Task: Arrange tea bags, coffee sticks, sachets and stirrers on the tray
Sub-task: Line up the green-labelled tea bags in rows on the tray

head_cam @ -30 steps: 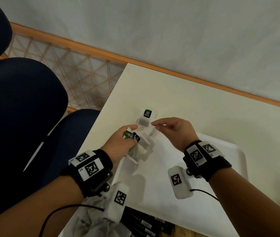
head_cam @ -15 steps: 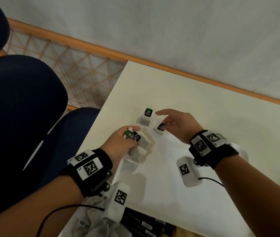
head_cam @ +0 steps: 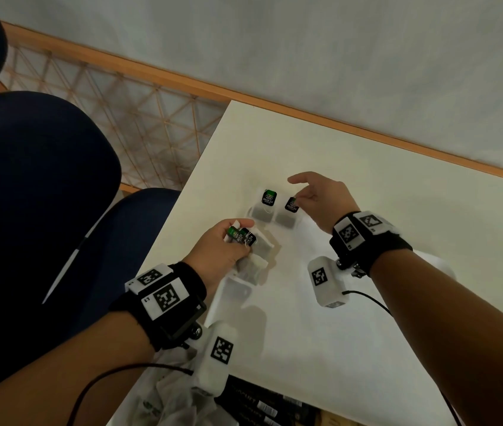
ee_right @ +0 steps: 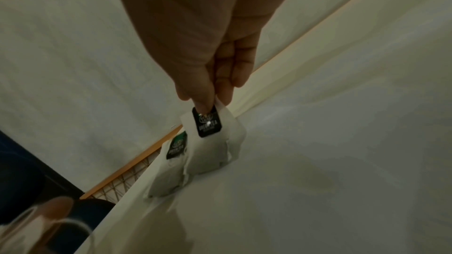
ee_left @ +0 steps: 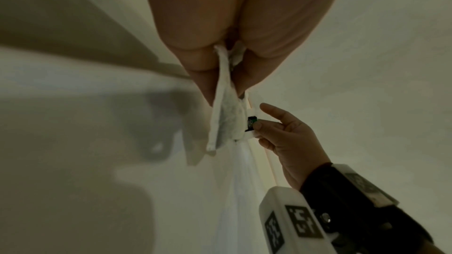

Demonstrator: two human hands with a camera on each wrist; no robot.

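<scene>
Placement of a second tea bag [head_cam: 288, 214] at the tray's [head_cam: 351, 348] far corner, beside the first tea bag [head_cam: 263, 207]. Right hand [head_cam: 321, 199] pinches its tag, other fingers spread; left hand [head_cam: 222, 250] clutches a bunch of spare bags [head_cam: 251, 252]. Risk: tangled strings may drag spare bags out, or a snagged tag may topple the placed bag.

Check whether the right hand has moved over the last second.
Yes. The right hand has shifted right, away from the first placed tea bag, setting a second tea bag beside it.

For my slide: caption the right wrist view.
Right hand pinches a green tea bag's tag, setting it beside another bag on the white tray.
</scene>
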